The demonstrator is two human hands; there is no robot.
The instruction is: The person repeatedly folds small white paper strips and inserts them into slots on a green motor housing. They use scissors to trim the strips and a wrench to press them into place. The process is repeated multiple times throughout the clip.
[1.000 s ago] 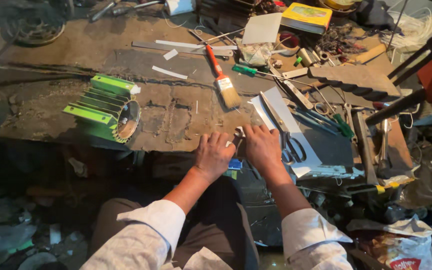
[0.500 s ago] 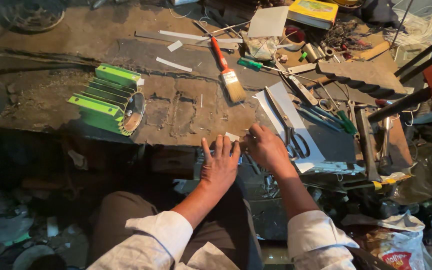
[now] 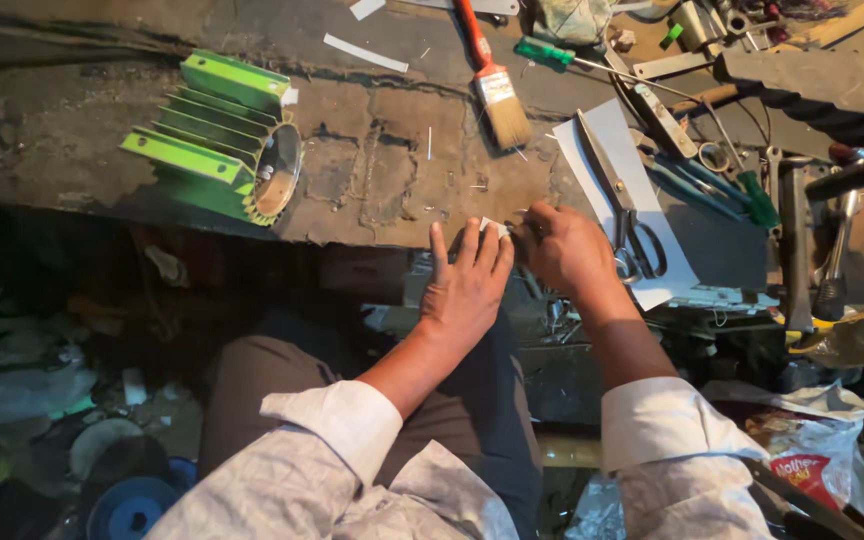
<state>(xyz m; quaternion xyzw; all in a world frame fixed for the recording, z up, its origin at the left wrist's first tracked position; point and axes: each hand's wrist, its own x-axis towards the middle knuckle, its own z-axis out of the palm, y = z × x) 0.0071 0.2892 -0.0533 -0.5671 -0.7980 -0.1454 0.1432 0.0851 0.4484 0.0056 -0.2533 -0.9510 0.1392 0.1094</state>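
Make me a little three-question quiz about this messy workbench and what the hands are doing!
1. True or false: the paintbrush lies on the bench with nobody holding it.
2. What colour is the finned metal housing on the bench? A) green B) blue C) red
3. Fill in: the left hand and the right hand meet at a small ____ strip at the bench edge.

Key: 1 true. 2 A. 3 white; the two hands meet at it, with the scissors lying untouched on a white sheet beside the right hand.
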